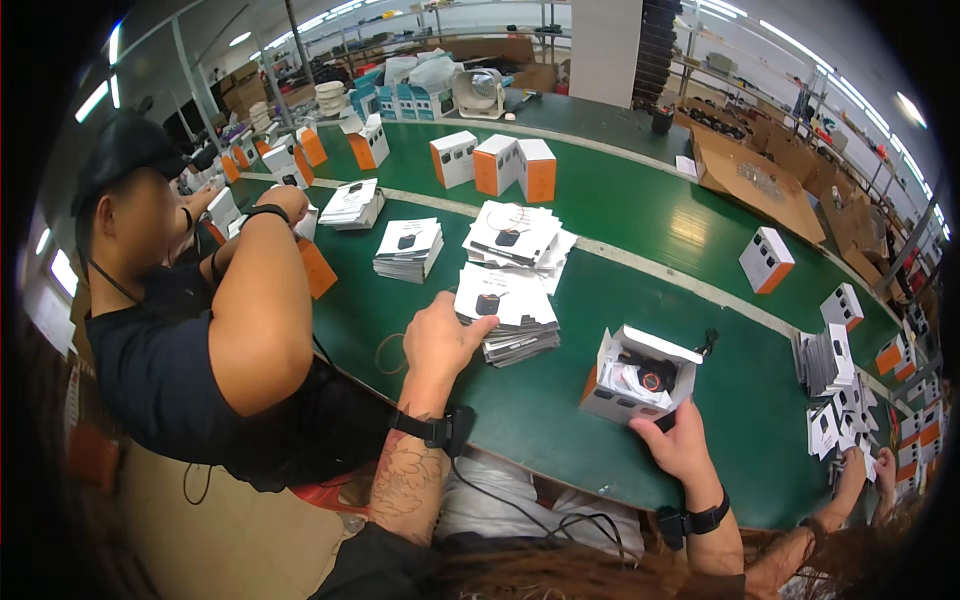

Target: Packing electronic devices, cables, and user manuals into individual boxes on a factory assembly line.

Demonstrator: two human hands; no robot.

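My left hand [438, 338] is at the left edge of a stack of white printed booklets [512, 322], its thumb over the top booklet [492, 294] and its fingertips partly hidden. To the right, my right hand [682, 445] grips the near right corner of a white and orange box [622, 402]. That box stands with its top open. Inside it lie a black round device [655, 380] with an orange ring and some clear plastic wrapping. Just beyond the left-hand stack is another booklet pile [515, 232], with a rubber band on top.
A co-worker [170, 330] sits close on my left, arms over the green table [600, 285]. More booklet piles [408, 250] lie near. Closed boxes [497, 165] stand along the far strip, one box [767, 260] farther right. Another person's hands [865, 468] handle booklets at far right.
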